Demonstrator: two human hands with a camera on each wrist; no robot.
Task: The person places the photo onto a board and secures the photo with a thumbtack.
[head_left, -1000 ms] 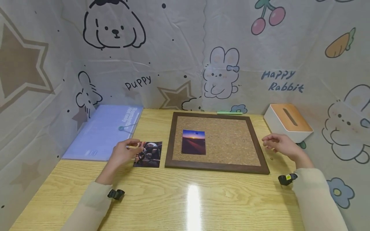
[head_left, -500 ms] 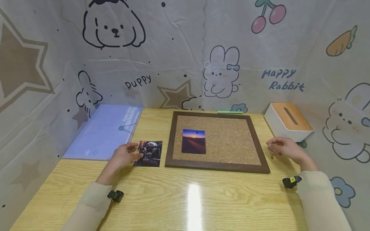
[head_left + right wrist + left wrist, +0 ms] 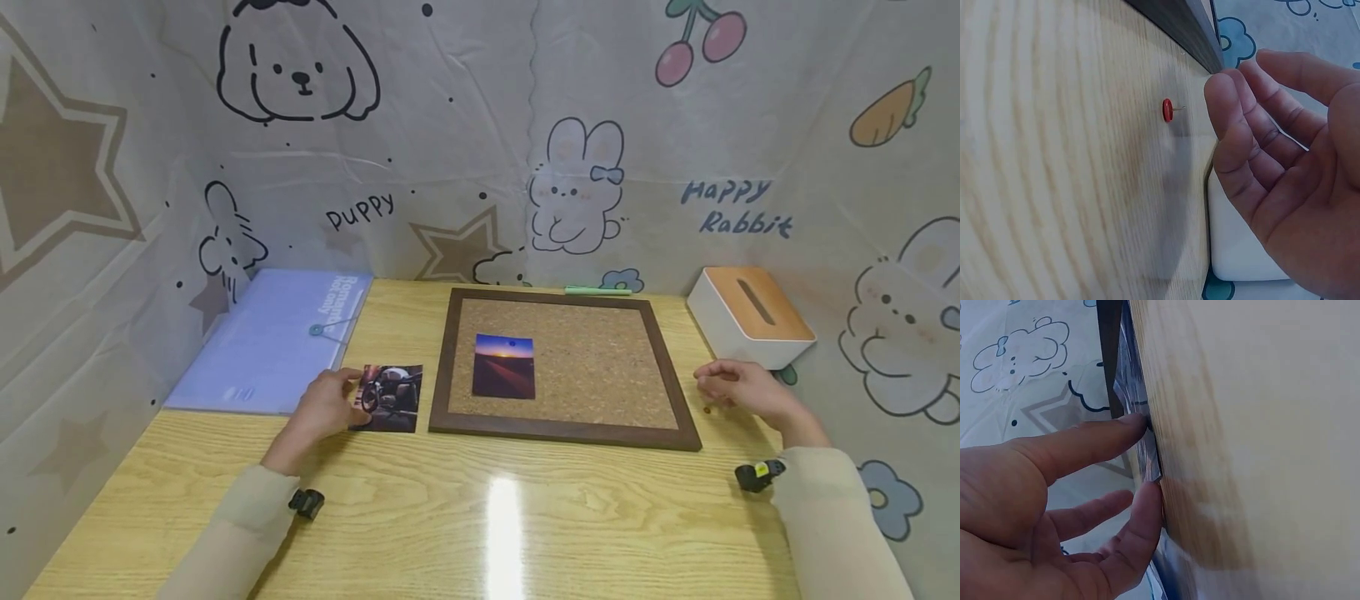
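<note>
My left hand (image 3: 326,407) is at the left edge of a photo print of a car interior (image 3: 396,400), which lies flat on the table. In the left wrist view, its thumb rests on the photo and the index fingertip sits by the corner, the two spread apart. My right hand (image 3: 1285,150) hovers with loosely bent fingers and holds nothing. Close beside it a red thumbtack (image 3: 1167,110) lies on its head, point up. Between the hands is a brown-framed cork board (image 3: 600,367). A sunset photo (image 3: 504,375) lies on its left part, with a dark blue dot near the top.
A translucent blue document folder (image 3: 262,350) with a string closure lies on the left. At the back right stands a white tissue box (image 3: 750,312) with a wooden lid. Behind the board lies a green pen (image 3: 597,291). Printed cloth hangs around the table.
My left hand has moved slightly right, its thumb now at the photo's lower left. My right hand has shifted slightly right and down, near the thumbtack. Board and photos stay put.
</note>
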